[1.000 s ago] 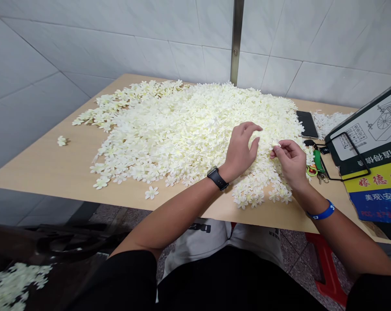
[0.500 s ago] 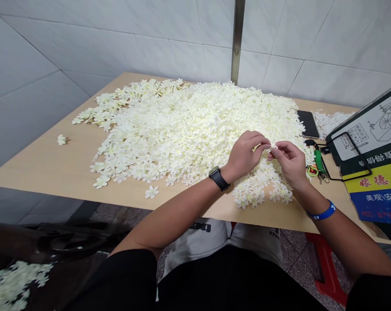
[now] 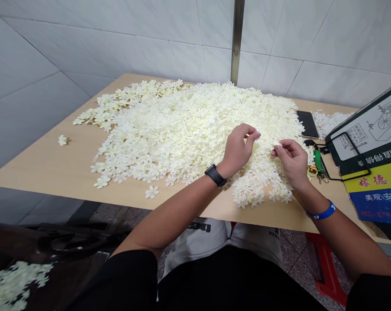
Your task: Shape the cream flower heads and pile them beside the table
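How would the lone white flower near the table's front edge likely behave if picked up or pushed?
The lone white flower is probably light, given its small, thin-looking petals. Those petals would likely bend when pinched, though their material can't be confirmed. With petals spread on the table, it seems apt to slide rather than roll.
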Demonstrator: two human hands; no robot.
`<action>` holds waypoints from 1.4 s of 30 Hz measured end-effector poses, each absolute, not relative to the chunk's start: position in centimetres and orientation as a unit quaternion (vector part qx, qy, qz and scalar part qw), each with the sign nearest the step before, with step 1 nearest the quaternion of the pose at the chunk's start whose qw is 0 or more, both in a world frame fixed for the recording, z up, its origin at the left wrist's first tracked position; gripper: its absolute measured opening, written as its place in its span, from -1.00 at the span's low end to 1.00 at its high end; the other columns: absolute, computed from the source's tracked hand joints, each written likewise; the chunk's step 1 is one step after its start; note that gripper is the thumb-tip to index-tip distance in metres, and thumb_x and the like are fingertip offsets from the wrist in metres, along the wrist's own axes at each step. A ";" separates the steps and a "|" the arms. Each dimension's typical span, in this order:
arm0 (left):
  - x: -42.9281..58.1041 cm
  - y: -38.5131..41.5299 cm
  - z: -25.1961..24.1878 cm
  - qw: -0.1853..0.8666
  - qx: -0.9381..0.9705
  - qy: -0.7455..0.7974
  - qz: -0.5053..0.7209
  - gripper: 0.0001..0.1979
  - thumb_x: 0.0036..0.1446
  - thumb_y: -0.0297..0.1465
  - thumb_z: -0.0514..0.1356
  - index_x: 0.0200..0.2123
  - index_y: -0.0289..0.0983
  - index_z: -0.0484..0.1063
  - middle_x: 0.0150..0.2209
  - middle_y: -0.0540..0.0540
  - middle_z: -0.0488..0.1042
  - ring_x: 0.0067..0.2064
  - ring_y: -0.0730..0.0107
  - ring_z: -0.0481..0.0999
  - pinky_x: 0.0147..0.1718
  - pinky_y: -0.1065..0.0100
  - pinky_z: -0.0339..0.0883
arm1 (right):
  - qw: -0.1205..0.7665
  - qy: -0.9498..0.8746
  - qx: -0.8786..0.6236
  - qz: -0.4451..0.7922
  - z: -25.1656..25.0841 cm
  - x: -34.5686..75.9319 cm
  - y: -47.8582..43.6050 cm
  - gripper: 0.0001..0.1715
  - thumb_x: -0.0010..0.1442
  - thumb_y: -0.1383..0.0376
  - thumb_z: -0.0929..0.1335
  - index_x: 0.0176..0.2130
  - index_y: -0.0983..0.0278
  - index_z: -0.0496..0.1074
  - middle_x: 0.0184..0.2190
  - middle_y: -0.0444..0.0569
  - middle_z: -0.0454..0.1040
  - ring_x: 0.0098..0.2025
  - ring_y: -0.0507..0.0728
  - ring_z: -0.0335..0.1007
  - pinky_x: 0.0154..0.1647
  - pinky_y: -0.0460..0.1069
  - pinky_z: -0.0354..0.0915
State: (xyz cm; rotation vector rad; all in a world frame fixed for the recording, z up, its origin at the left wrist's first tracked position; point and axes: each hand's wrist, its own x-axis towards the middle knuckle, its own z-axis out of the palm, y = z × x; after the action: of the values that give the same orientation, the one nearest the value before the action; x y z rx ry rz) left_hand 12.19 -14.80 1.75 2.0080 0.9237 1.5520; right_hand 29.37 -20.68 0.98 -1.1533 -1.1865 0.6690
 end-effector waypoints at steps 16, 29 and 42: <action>12.5 -15.3 2.1 0.363 0.675 0.324 0.554 -0.85 0.32 -0.31 0.24 -0.29 -0.23 0.55 -0.18 -0.08 0.63 -0.16 0.40 0.57 -0.21 0.36 0.47 | 0.630 -0.512 -0.504 0.295 1.1 29.3 -20.8 -0.69 0.09 0.09 0.53 -0.30 0.20 0.44 -0.50 -0.19 0.49 -0.46 0.04 0.51 -0.36 -0.01 0.50; 13.2 -16.2 2.2 0.426 0.675 0.307 0.518 -0.74 0.16 -0.60 0.13 -0.19 -0.26 0.56 -0.12 -0.09 0.63 -0.14 0.46 0.59 -0.20 0.44 0.46 | 0.655 -0.530 -0.474 0.256 1.4 29.0 -21.3 -0.75 0.15 0.13 0.51 -0.28 0.19 0.46 -0.51 -0.18 0.50 -0.46 0.04 0.50 -0.36 -0.02 0.47; 12.9 -16.4 2.7 0.451 0.646 0.330 0.520 -0.76 0.17 -0.32 0.34 -0.41 -0.27 0.36 -0.46 0.07 0.33 -0.39 0.56 0.30 -0.40 0.46 0.20 | 0.661 -0.533 -0.465 0.252 1.3 29.1 -21.2 -0.76 0.15 0.16 0.51 -0.27 0.21 0.45 -0.50 -0.20 0.47 -0.47 0.01 0.50 -0.39 -0.04 0.47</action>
State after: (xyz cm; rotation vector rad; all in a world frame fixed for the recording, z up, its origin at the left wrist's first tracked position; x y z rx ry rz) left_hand 12.90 -16.42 2.74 1.5957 0.8156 1.2843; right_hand 29.06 -21.19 1.25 -1.0509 -1.2047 0.5697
